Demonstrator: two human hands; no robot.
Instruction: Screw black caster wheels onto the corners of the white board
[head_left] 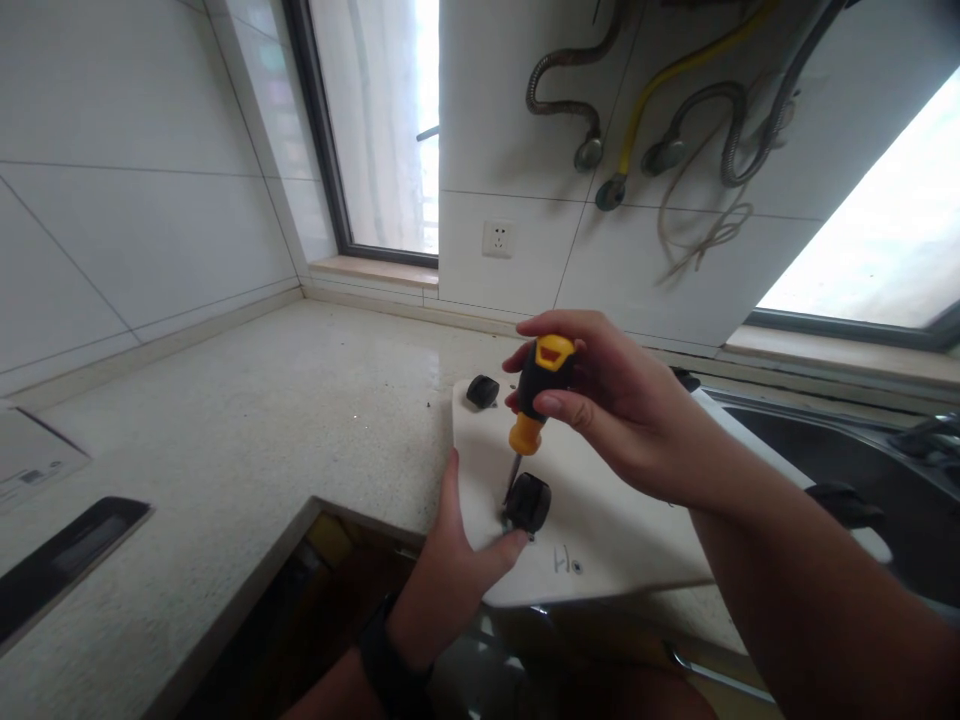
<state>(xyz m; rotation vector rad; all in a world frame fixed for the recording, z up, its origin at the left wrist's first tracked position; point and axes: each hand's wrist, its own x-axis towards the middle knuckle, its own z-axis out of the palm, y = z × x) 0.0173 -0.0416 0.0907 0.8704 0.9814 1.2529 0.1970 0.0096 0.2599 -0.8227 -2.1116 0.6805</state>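
Observation:
My right hand (630, 400) is closed around the yellow and black handle of a screwdriver (546, 378). The shaft points down, its tip at the mounting plate beside a black caster wheel (529, 502) on a white board (615, 530). My left hand (469, 575) grips the board's near left edge, thumb against the base of that caster and a finger along the edge; its other fingers are hidden. Another black caster (482, 391) sits at the board's far left corner. A third one (844, 505) shows at the right, partly behind my right forearm.
The board lies on a speckled countertop (360, 370), extending over a sink (885, 470) on the right. An open cabinet gap (352, 570) is below the counter's front edge. At left are a dark flat device (71, 560) and a white box (37, 450). Pipes (637, 110) hang on the wall.

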